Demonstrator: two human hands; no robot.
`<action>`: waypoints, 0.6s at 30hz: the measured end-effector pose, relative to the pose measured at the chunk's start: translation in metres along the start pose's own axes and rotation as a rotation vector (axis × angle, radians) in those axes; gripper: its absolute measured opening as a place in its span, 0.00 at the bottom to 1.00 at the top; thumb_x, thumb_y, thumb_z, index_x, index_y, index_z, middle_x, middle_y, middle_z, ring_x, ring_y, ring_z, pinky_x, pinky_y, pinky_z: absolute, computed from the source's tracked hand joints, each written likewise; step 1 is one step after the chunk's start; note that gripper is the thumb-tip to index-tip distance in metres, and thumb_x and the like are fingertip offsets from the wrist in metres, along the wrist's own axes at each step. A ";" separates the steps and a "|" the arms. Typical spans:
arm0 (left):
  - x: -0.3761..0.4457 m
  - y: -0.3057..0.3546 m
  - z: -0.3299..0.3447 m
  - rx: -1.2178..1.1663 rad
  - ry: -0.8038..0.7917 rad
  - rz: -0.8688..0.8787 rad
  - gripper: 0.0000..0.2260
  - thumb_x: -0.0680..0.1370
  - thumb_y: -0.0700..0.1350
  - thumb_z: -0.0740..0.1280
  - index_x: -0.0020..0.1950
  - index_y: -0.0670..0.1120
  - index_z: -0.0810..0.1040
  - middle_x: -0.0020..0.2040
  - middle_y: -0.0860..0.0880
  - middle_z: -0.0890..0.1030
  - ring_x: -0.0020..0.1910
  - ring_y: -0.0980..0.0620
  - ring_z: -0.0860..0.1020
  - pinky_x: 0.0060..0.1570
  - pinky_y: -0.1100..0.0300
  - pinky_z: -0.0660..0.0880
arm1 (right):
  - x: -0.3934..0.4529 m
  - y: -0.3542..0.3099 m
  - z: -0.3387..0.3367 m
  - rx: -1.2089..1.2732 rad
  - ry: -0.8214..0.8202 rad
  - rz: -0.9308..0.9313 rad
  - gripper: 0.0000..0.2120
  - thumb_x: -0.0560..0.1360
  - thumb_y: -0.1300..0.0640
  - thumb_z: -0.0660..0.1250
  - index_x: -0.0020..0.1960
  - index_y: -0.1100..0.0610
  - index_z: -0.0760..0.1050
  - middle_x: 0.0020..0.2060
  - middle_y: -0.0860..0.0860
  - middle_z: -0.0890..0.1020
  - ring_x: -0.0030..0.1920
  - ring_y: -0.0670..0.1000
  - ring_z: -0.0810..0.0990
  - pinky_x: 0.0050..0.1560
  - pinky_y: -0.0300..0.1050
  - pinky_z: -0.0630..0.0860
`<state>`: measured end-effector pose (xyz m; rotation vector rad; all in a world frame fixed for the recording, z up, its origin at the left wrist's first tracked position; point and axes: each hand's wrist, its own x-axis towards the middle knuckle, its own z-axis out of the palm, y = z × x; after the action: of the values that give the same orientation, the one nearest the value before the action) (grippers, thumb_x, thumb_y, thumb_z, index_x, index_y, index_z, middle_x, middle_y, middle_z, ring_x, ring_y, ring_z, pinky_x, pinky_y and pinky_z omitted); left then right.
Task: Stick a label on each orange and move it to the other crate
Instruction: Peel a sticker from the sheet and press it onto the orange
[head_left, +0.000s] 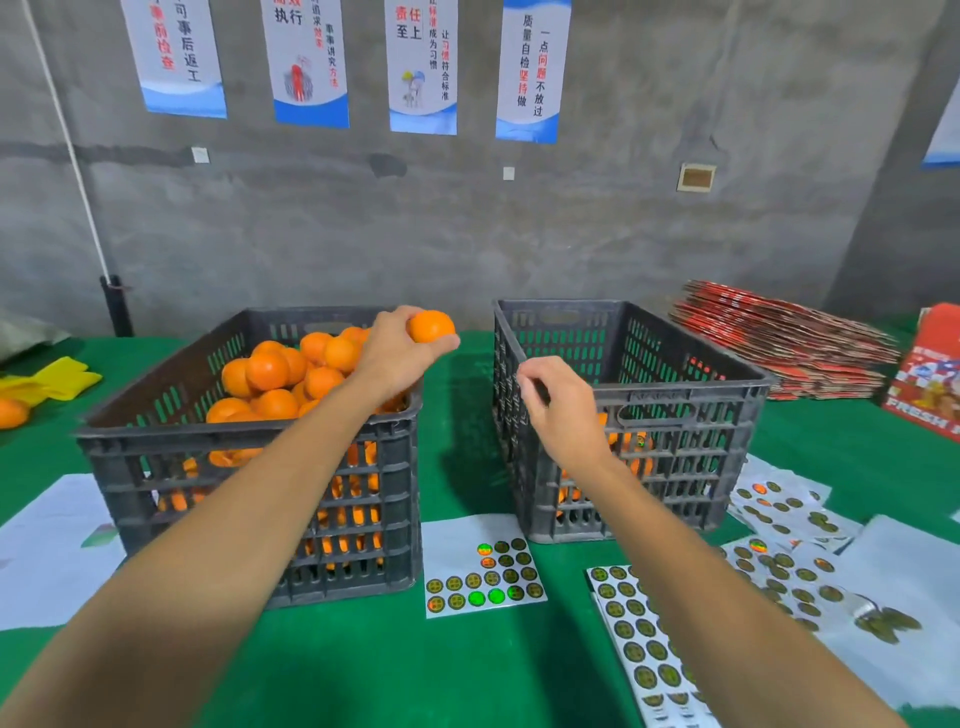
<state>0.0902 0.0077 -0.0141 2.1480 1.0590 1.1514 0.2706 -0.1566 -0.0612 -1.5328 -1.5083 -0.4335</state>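
My left hand (397, 345) grips one orange (430, 326) above the far right corner of the left crate (249, 467), which is heaped with oranges (280, 374). My right hand (558, 402) hovers by the near left wall of the right crate (675, 410), its fingers curled and its fingertips drawn together. No label shows between them. A few oranges (631, 449) lie low inside the right crate, seen through its slots. A label sheet (480, 566) lies between the crates at the front.
More label sheets (779, 551) are spread at the front right on the green cloth (467, 665). White paper (47, 545) lies at the front left. Flat red cartons (784, 343) are stacked at the back right. A loose orange (11, 413) and a yellow cloth (52, 382) sit at the far left.
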 end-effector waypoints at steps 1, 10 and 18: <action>-0.007 0.010 0.005 -0.019 -0.069 0.023 0.31 0.70 0.60 0.80 0.67 0.47 0.77 0.59 0.49 0.79 0.55 0.50 0.78 0.55 0.56 0.75 | -0.010 -0.005 0.009 -0.032 0.023 -0.104 0.06 0.81 0.64 0.67 0.55 0.65 0.81 0.51 0.56 0.83 0.52 0.55 0.81 0.57 0.49 0.77; -0.030 0.024 0.020 0.085 -0.466 0.112 0.28 0.69 0.60 0.80 0.64 0.50 0.77 0.60 0.47 0.78 0.57 0.46 0.78 0.61 0.43 0.77 | -0.128 0.029 0.082 -0.117 -0.564 0.265 0.11 0.84 0.55 0.62 0.52 0.58 0.82 0.48 0.51 0.77 0.45 0.53 0.77 0.50 0.51 0.75; -0.029 0.021 0.025 0.070 -0.458 0.100 0.28 0.70 0.62 0.78 0.64 0.52 0.76 0.58 0.50 0.77 0.56 0.47 0.78 0.57 0.47 0.76 | -0.163 0.048 0.112 -0.136 -0.593 0.439 0.25 0.76 0.34 0.67 0.66 0.48 0.81 0.58 0.48 0.77 0.59 0.51 0.73 0.61 0.48 0.72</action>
<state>0.1098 -0.0292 -0.0264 2.3833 0.7999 0.6176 0.2459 -0.1589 -0.2636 -2.1600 -1.5195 0.2016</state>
